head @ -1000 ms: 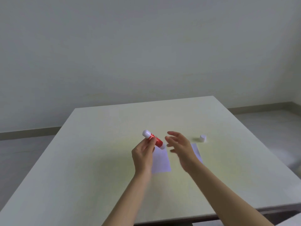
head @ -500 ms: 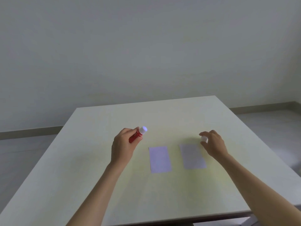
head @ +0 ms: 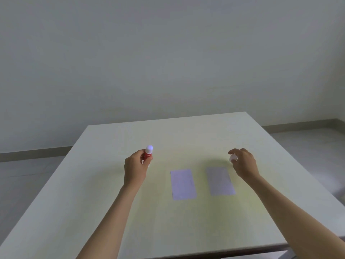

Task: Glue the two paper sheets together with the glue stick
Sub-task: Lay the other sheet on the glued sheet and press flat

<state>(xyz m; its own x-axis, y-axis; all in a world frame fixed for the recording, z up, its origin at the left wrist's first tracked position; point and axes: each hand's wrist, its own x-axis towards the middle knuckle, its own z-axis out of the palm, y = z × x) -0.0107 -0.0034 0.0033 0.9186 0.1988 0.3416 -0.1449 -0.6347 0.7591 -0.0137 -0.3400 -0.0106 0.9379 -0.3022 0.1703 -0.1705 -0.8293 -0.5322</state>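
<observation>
1. Head view: two pale sheets lie flat on the table [head: 112, 212], side by side and apart, neither overlapping. Left sheet [head: 183, 184]; right sheet [head: 221, 181].
2. Left hand [head: 134, 168] is closed round the glue stick [head: 148, 155], a red barrel with a white end pointing up. Stick is held upright, left of both sheets and clear of them. Whether that white end is the bare glue or the twist base cannot be told.
3. Right hand [head: 243, 162] is beyond the right sheet's far right corner, fingers curled on a small white cap [head: 233, 157]. Whether the cap is lifted or resting on the table cannot be told.
4. Glue on paper: none discernible; the sheets look plain, though a clear film would not show at this size.
5. Assessment: task is at an early stage. Stick appears uncapped and in hand; that much is done.
6. Outstanding: apply glue to one sheet, lay the other over it, align edges, press down.
</observation>
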